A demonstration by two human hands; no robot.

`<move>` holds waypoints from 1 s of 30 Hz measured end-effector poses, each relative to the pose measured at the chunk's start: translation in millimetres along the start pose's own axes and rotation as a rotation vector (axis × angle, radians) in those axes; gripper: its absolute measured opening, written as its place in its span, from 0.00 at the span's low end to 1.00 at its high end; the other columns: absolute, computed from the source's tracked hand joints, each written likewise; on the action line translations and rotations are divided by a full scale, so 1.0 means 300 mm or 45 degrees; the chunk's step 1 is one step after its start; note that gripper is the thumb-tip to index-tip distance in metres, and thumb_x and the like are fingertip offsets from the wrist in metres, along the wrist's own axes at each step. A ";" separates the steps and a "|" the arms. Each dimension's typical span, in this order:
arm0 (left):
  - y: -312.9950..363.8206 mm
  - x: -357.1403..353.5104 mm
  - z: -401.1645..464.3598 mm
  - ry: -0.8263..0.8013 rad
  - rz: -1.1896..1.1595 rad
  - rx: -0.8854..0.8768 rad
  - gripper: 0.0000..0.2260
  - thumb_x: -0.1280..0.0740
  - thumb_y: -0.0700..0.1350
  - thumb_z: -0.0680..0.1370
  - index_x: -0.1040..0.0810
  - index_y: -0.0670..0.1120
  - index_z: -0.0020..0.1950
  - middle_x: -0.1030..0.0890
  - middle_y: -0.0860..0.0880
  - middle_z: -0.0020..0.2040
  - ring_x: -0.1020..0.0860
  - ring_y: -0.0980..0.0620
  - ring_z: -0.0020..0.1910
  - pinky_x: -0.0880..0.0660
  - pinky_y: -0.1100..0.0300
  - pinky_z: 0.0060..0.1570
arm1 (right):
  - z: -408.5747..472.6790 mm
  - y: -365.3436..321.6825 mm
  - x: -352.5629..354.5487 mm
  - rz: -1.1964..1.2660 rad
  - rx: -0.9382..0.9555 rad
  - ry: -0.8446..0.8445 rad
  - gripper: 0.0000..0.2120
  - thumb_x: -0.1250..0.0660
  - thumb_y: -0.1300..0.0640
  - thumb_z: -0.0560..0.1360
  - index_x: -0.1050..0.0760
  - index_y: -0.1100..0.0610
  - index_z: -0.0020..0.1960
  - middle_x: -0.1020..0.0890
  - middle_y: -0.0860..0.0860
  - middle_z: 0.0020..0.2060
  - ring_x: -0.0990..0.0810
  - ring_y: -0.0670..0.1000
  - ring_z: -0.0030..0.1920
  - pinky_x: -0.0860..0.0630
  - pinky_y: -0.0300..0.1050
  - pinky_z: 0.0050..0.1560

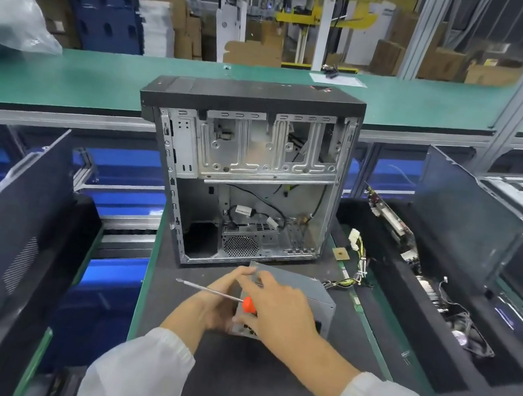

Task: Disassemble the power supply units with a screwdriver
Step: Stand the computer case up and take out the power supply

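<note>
A long green conveyor belt (100, 80) runs across the scene beyond your dark, felt-like work mat (259, 375). On the mat stands an open computer case (243, 174), a tall box of dull stamped sheet steel with a black plastic front, its side panel off so you see bare metal ribs, a round perforated grille and loose black cables inside. To your right a black foam-lined tray (427, 354) holds a green circuit card, a small fan and other loose parts; a flat grey steel panel (466, 216) leans upright at its far edge. Just in front of the case, near you, lies the power supply unit (316, 295), a small grey metal box with a bundle of yellow and black wires (352, 274) trailing off to its right. Your left hand (219, 300) grips the box's left end, fingers curled over its top edge. Your right hand (277, 306) lies over the box and holds the screwdriver (221, 292) by its orange handle, the thin steel shaft pointing left across your left hand. Both of your sleeves are white.
</note>
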State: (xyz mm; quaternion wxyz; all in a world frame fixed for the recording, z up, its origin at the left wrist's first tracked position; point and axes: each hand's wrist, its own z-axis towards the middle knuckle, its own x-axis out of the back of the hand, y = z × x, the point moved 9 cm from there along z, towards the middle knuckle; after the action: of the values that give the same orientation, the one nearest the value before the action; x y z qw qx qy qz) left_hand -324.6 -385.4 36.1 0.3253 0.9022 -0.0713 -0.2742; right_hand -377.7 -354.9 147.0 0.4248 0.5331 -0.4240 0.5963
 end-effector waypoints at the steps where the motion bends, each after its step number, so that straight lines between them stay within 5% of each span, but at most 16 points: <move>1: -0.005 0.005 0.003 0.020 0.015 0.016 0.21 0.33 0.61 0.73 0.16 0.45 0.49 0.16 0.42 0.47 0.17 0.43 0.44 0.20 0.48 0.47 | -0.001 0.030 0.010 0.053 -0.014 0.031 0.34 0.40 0.36 0.75 0.49 0.42 0.76 0.26 0.51 0.57 0.20 0.57 0.48 0.33 0.47 0.40; 4: -0.039 0.046 0.010 0.167 0.001 0.036 0.19 0.33 0.58 0.71 0.19 0.44 0.52 0.16 0.40 0.50 0.17 0.42 0.47 0.22 0.48 0.53 | -0.003 0.236 0.046 0.210 -0.270 0.160 0.28 0.44 0.37 0.77 0.43 0.47 0.74 0.23 0.49 0.50 0.20 0.55 0.48 0.27 0.49 0.42; 7: -0.064 0.091 0.023 0.343 -0.041 -0.025 0.19 0.30 0.60 0.70 0.22 0.45 0.50 0.15 0.42 0.45 0.17 0.43 0.42 0.21 0.50 0.47 | -0.037 0.521 -0.021 0.360 -0.661 0.083 0.14 0.40 0.44 0.79 0.28 0.55 0.50 0.23 0.55 0.46 0.21 0.59 0.46 0.25 0.49 0.45; 10: -0.059 0.084 0.019 0.396 -0.063 -0.093 0.21 0.31 0.62 0.72 0.21 0.45 0.53 0.15 0.41 0.47 0.16 0.44 0.41 0.20 0.52 0.43 | -0.109 0.614 -0.218 0.964 -0.897 -0.173 0.22 0.36 0.43 0.77 0.37 0.55 0.32 0.30 0.53 0.26 0.25 0.55 0.26 0.29 0.42 0.32; 14: -0.093 0.086 0.003 0.453 -0.089 -0.152 0.19 0.33 0.60 0.74 0.22 0.47 0.53 0.14 0.42 0.47 0.16 0.44 0.43 0.20 0.52 0.44 | -0.156 0.565 -0.360 1.703 -1.154 -0.258 0.20 0.32 0.42 0.74 0.24 0.59 0.39 0.20 0.55 0.29 0.24 0.52 0.25 0.26 0.41 0.30; 18: -0.092 0.055 -0.022 0.463 -0.056 -0.294 0.16 0.37 0.57 0.78 0.21 0.47 0.58 0.14 0.46 0.49 0.17 0.46 0.49 0.22 0.53 0.51 | -0.114 0.526 -0.341 1.840 -1.091 -0.130 0.18 0.32 0.48 0.76 0.19 0.64 0.51 0.15 0.58 0.45 0.16 0.60 0.47 0.22 0.57 0.56; 20: -0.050 0.049 -0.039 0.514 0.082 -0.398 0.18 0.39 0.55 0.80 0.24 0.47 0.65 0.17 0.46 0.58 0.20 0.47 0.57 0.25 0.52 0.58 | -0.105 0.522 -0.328 1.841 -1.050 -0.086 0.17 0.32 0.50 0.76 0.20 0.64 0.54 0.16 0.60 0.49 0.18 0.62 0.51 0.24 0.58 0.58; 22: -0.028 0.054 -0.047 0.552 0.274 -0.479 0.24 0.43 0.55 0.83 0.36 0.47 0.76 0.31 0.47 0.74 0.31 0.47 0.71 0.36 0.48 0.72 | -0.100 0.522 -0.322 1.816 -1.000 -0.089 0.18 0.32 0.50 0.77 0.21 0.65 0.56 0.16 0.61 0.49 0.19 0.60 0.46 0.24 0.53 0.50; 24: -0.062 0.050 -0.043 0.515 0.309 -0.513 0.28 0.45 0.57 0.83 0.47 0.49 0.80 0.42 0.52 0.78 0.42 0.50 0.77 0.46 0.47 0.76 | -0.102 0.509 -0.324 1.786 -0.954 -0.118 0.19 0.33 0.50 0.77 0.22 0.65 0.58 0.16 0.60 0.47 0.22 0.57 0.42 0.28 0.48 0.42; 28: -0.129 0.071 -0.046 0.473 0.383 -0.568 0.30 0.38 0.57 0.80 0.43 0.47 0.78 0.35 0.51 0.75 0.32 0.56 0.70 0.34 0.64 0.66 | -0.114 0.491 -0.342 1.781 -0.915 -0.163 0.14 0.32 0.51 0.77 0.20 0.59 0.56 0.15 0.58 0.44 0.16 0.60 0.44 0.22 0.54 0.45; 30: -0.112 0.085 -0.041 0.484 0.456 -0.581 0.37 0.34 0.57 0.74 0.43 0.45 0.77 0.35 0.48 0.75 0.31 0.54 0.69 0.31 0.64 0.64 | -0.111 0.550 -0.358 1.679 -0.975 -0.158 0.15 0.31 0.49 0.76 0.21 0.61 0.53 0.16 0.56 0.33 0.18 0.58 0.32 0.22 0.45 0.31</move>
State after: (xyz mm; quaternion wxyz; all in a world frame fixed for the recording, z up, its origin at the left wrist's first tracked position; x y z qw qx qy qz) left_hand -298.2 -360.2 11.4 0.5691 0.8143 -0.1034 -0.0487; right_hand -537.3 -374.9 29.0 0.1117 0.0176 -0.8546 0.5069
